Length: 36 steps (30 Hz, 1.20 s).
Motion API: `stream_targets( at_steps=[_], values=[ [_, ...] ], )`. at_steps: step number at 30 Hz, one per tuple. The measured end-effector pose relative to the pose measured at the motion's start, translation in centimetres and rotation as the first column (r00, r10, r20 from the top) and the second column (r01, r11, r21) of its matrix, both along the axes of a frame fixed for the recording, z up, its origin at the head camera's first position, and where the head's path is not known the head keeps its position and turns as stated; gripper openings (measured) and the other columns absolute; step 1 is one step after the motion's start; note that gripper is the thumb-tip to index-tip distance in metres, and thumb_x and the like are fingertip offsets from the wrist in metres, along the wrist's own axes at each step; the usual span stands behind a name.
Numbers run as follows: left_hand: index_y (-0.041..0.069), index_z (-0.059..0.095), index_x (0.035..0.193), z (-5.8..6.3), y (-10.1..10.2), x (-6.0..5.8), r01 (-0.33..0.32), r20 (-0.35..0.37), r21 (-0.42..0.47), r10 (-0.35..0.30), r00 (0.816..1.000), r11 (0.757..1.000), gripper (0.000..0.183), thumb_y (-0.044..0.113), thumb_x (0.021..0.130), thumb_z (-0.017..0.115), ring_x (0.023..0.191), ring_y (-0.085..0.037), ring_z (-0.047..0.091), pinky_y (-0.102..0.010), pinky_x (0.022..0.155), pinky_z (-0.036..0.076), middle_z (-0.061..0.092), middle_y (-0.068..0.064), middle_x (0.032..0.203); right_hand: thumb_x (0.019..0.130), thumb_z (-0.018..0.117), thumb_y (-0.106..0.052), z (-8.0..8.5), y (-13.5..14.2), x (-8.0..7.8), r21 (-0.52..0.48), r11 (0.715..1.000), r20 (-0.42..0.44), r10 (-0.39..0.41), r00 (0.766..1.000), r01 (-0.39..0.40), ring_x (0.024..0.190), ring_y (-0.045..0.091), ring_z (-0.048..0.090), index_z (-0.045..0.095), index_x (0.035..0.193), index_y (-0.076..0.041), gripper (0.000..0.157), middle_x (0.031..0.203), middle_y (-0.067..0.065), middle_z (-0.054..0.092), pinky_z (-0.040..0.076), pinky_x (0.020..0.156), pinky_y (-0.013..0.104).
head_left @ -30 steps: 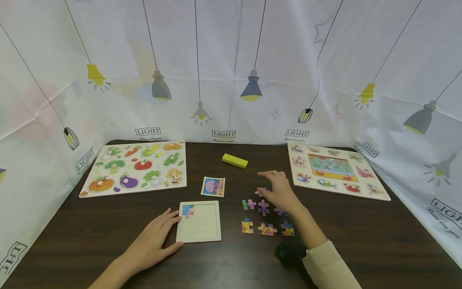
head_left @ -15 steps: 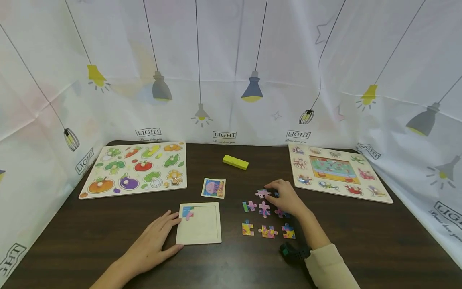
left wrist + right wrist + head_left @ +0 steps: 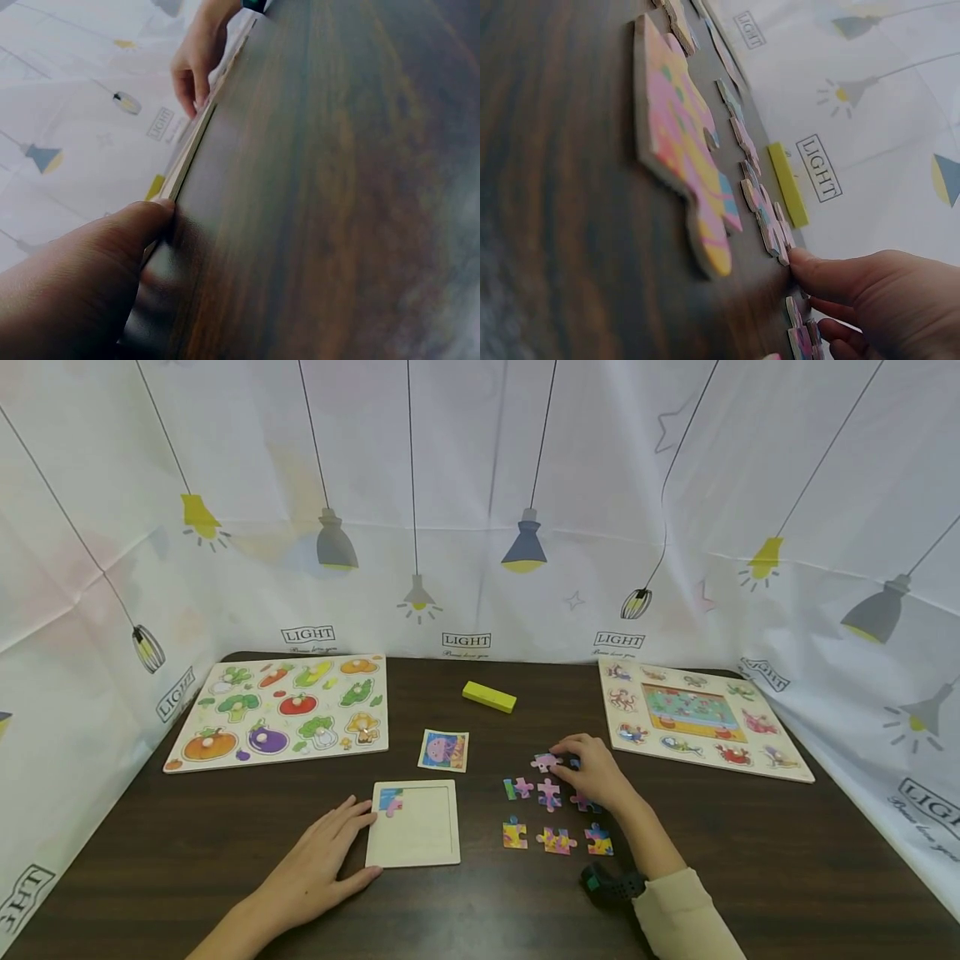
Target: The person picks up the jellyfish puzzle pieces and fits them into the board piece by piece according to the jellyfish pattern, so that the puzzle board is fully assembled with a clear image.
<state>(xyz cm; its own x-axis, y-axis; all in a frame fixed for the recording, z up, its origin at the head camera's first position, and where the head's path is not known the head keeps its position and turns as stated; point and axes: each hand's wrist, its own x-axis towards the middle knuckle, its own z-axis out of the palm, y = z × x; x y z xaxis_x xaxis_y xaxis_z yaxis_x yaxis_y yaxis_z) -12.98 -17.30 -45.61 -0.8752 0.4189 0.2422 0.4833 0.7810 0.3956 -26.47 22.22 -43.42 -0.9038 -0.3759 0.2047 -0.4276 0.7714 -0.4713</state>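
Observation:
My left hand (image 3: pixel 322 852) lies on the table with its fingertips and thumb against the left side of a pale square puzzle tray (image 3: pixel 427 839). One blue and pink piece (image 3: pixel 392 802) sits in the tray's upper-left corner. At the back of a group of loose pieces, my right hand (image 3: pixel 596 777) pinches the right end of a pink puzzle piece (image 3: pixel 543 763) between thumb and index finger. A bluish piece (image 3: pixel 575 763) shows partly under that hand. Nearer lie a pink piece (image 3: pixel 549 796) and a yellow and pink piece (image 3: pixel 557 842). In the right wrist view, the thumb (image 3: pixel 829 277) partly hides the held piece.
A small picture card (image 3: pixel 444 750) lies behind the tray, and a yellow block (image 3: pixel 489 697) behind that. A vegetable puzzle board (image 3: pixel 247 756) stands back left; a sea-animal board (image 3: pixel 630 693) is back right. A printed curtain (image 3: pixel 465 460) hangs behind the table.
My right hand came down and slightly right onto the back row, its thumb and index finger closing at the pink piece. Over the last half second it stayed still. The left hand kept its place.

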Motion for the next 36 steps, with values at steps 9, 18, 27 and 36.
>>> stream_targets(
  at_steps=[9, 18, 27, 36],
  values=[
    [0.011, 0.047, 0.132, 0.0, 0.0, 0.0, -0.004, 0.011, -0.005, 0.004, 1.000, 1.000, 0.065, 0.053, 0.083, 0.059, 0.134, -0.024, 0.025, -0.047, 0.105, 0.025, 0.038, -0.005, 0.141, 0.082, 0.069, -0.014, 0.0, -0.3, 0.3, 0.003, 0.998, 0.007, -0.067, 0.998, 0.067, 0.108, 0.038, 0.046, 0.064, 0.102, -0.003, 0.023, 0.111, 0.019, 0.056, 0.037, 0.091, 0.054],
    [0.011, 0.047, 0.132, 0.1, 0.0, 0.1, -0.003, 0.016, -0.006, 0.003, 1.000, 1.000, 0.065, 0.053, 0.083, 0.058, 0.134, -0.024, 0.025, -0.047, 0.105, 0.025, 0.038, -0.004, 0.141, 0.078, 0.073, -0.017, -0.4, -0.7, 0.3, -0.014, 0.992, -0.059, -0.123, 0.991, 0.122, 0.085, 0.026, 0.052, 0.058, 0.095, -0.007, 0.024, 0.086, 0.005, 0.062, 0.037, 0.081, 0.049],
    [0.010, 0.047, 0.132, 0.3, 0.0, 0.1, -0.004, 0.018, -0.008, 0.004, 1.000, 1.000, 0.065, 0.052, 0.083, 0.059, 0.134, -0.025, 0.025, -0.047, 0.105, 0.024, 0.038, -0.005, 0.141, 0.078, 0.073, -0.013, -0.4, -1.4, 0.5, 0.009, 0.996, -0.152, -0.092, 0.984, 0.094, 0.069, 0.018, 0.047, 0.064, 0.094, -0.008, 0.019, 0.072, -0.002, 0.059, 0.030, 0.068, 0.042],
    [0.010, 0.048, 0.131, 0.3, 0.1, 0.2, -0.005, 0.018, -0.007, 0.005, 1.000, 1.000, 0.065, 0.051, 0.083, 0.060, 0.134, -0.026, 0.026, -0.048, 0.105, 0.025, 0.038, -0.006, 0.141, 0.081, 0.070, -0.014, -0.1, -2.3, 0.8, 0.042, 0.995, -0.150, -0.078, 0.986, 0.085, 0.069, 0.018, 0.047, 0.067, 0.088, -0.009, 0.009, 0.070, -0.003, 0.061, 0.030, 0.070, 0.042]
  ],
)
